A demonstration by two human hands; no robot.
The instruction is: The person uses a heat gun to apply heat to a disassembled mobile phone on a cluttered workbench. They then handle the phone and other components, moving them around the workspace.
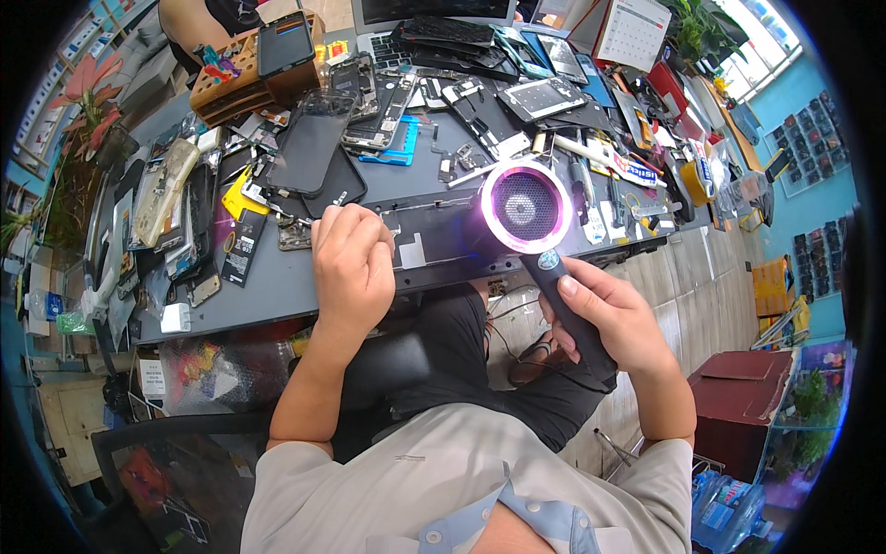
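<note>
Bright daylight glares white through the upper-right window (762, 26), and fisheye distortion curves the outer edges.

We grip a black hand-held blower (574, 312) with a pink ring (524, 246) in our right hand (609, 309); our left hand (353, 263) curls above a grey desk (263, 297) strewn with phone parts (381, 111).

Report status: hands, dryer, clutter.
Right hand gripping dark hair dryer. Left hand curled at small metallic part, grip unclear. Phone parts crowd desk.
</note>
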